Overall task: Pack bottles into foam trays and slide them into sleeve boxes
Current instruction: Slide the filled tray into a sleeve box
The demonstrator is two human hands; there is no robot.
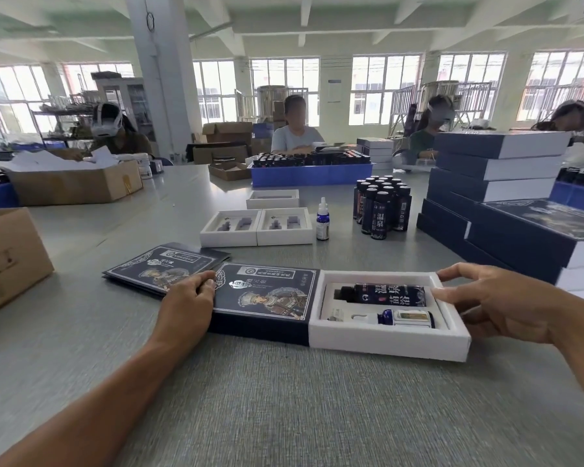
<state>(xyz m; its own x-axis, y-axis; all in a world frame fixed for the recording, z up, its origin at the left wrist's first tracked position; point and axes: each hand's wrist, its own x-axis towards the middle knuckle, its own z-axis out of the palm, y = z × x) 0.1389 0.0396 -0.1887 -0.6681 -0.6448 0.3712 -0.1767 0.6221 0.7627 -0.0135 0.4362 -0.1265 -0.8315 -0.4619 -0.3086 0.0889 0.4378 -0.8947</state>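
A white foam tray [385, 340] lies on the grey table, its left end inside a dark blue printed sleeve box [267, 298]. In the tray lie a tall dark bottle [385, 294] and a small blue dropper bottle [395, 319], both on their sides. My left hand [186, 301] grips the sleeve's left end, fingers curled over its top edge. My right hand [493, 298] holds the tray's right end, fingers stretched over its far right corner and right rim.
Flat sleeves [162, 267] lie left of the box. Behind stand two empty foam trays [230, 227] [285, 225], a third tray [273, 198], an upright dropper bottle [322, 220], a cluster of dark bottles [381, 205] and stacked packed boxes [496, 197]. A cardboard box [7, 261] sits left. People work across the table.
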